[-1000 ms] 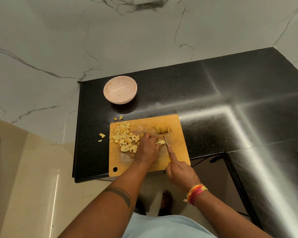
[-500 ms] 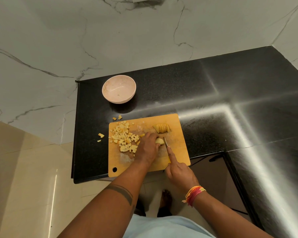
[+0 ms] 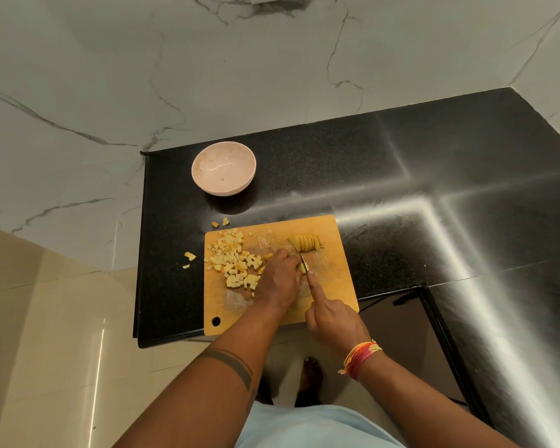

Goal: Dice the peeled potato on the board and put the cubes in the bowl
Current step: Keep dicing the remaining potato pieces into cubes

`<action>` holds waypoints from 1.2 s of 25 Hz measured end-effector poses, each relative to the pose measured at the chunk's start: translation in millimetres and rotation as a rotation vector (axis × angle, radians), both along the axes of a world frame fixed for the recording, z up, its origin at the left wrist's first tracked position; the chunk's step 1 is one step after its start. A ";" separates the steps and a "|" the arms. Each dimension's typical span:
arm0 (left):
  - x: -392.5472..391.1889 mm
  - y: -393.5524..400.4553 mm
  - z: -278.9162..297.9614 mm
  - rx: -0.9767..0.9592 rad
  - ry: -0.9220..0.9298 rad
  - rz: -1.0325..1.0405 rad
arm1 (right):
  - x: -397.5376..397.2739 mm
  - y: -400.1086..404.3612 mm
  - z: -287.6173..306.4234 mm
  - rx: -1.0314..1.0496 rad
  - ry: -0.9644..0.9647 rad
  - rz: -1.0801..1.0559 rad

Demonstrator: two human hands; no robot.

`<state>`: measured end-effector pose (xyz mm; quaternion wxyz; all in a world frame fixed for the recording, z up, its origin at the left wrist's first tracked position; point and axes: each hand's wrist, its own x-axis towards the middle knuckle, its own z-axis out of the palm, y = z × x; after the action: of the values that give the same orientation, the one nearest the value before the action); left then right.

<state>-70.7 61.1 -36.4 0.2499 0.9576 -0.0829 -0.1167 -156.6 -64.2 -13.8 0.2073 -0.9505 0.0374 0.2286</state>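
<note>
On the wooden cutting board (image 3: 333,276) a pile of yellow potato cubes (image 3: 235,263) lies at the left. A fanned stack of potato slices (image 3: 306,243) sits near the board's far edge. My left hand (image 3: 280,279) grips a small potato piece (image 3: 302,267) at the board's middle, fingers curled over it. My right hand (image 3: 332,315) holds a knife (image 3: 304,261), index finger stretched along its spine, the blade set right beside the left fingertips. The pink bowl (image 3: 223,171) stands behind the board with no cubes in it.
A few stray cubes (image 3: 221,222) lie on the black counter (image 3: 401,189) behind the board, and stray bits (image 3: 189,257) lie to its left. The counter's left edge drops to a tiled floor. Marble wall rises behind. The counter turns a corner at the right.
The knife blade has worked slightly through the held piece; both hands stay in place on the board. The view shifted a little.
</note>
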 end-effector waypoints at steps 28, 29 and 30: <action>-11.0 7.3 0.0 -0.072 0.004 0.092 | -10.5 2.2 1.9 0.036 0.000 0.045; -9.5 6.9 -0.7 -0.071 0.006 0.096 | -8.0 2.4 2.0 0.029 0.005 0.050; -7.7 6.7 -1.8 -0.069 0.011 0.097 | -5.1 3.0 1.5 0.022 0.010 0.050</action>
<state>-78.4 67.8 -38.2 0.2886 0.9507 -0.0390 -0.1066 -161.7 -61.2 -12.3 0.2116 -0.9476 0.0124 0.2390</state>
